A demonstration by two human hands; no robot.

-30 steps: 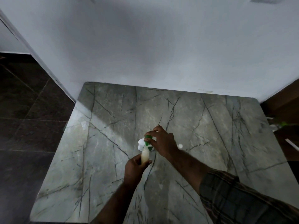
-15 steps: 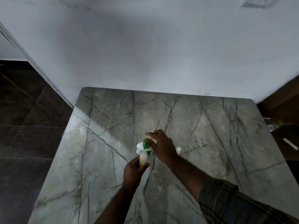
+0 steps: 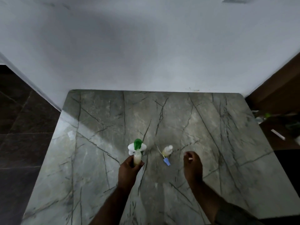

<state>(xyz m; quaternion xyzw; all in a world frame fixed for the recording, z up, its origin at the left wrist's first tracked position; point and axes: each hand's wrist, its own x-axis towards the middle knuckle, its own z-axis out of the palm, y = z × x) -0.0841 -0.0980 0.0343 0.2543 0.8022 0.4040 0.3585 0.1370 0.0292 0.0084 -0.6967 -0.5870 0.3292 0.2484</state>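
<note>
My left hand point(image 3: 129, 168) grips a small slim bottle point(image 3: 137, 158) of pale yellowish liquid and holds it upright above the marble table point(image 3: 100, 159). A green piece point(image 3: 137, 143) sticks up from the bottle's top. Just behind it a white round container point(image 3: 131, 147) stands on the table. My right hand point(image 3: 193, 164) hovers to the right, apart from the bottle, its fingers loosely curled with nothing plainly in them. Between the hands lie a second small bottle of yellowish liquid point(image 3: 167, 151) and a thin white stick with a blue end point(image 3: 166, 161).
A white wall point(image 3: 146, 46) rises straight behind the table. Dark floor tiles point(image 3: 21, 135) lie to the left. At the right there is dark wooden furniture point(image 3: 276, 95) with a white stick point(image 3: 278, 134) and a green-tipped item point(image 3: 267, 114).
My right hand has let go of the green top and drawn back to the right. That uncovered the second small bottle and the blue-ended stick. My left hand has kept its bottle.
</note>
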